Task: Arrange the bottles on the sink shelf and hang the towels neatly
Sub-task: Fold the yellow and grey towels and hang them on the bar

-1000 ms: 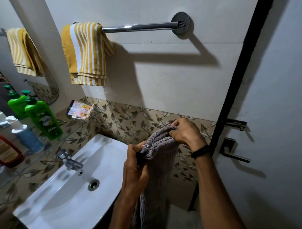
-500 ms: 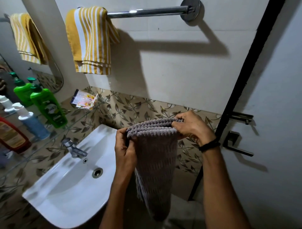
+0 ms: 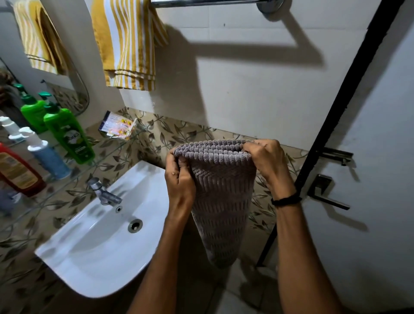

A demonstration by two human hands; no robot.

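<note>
A grey ribbed towel (image 3: pixel 221 197) hangs folded between my hands, its top fold held level below the towel bar (image 3: pixel 201 2). My left hand (image 3: pixel 180 179) grips the fold's left end and my right hand (image 3: pixel 267 161) grips its right end. A yellow and white striped towel (image 3: pixel 127 42) hangs at the bar's left end. On the glass shelf (image 3: pixel 105 154) stand a green pump bottle (image 3: pixel 69 134), a blue bottle with a white cap (image 3: pixel 48 157) and a red bottle (image 3: pixel 18 172).
A white sink (image 3: pixel 85 242) with a chrome tap (image 3: pixel 103 192) sits under the shelf. A small printed packet (image 3: pixel 117 125) lies on the shelf's far end. A mirror (image 3: pixel 38 56) is at left, and a door with a handle (image 3: pixel 329 192) at right.
My hands have moved apart and stretched the grey towel's top fold out flat and level. The view has tilted down, so the towel bar now sits at the top edge.
</note>
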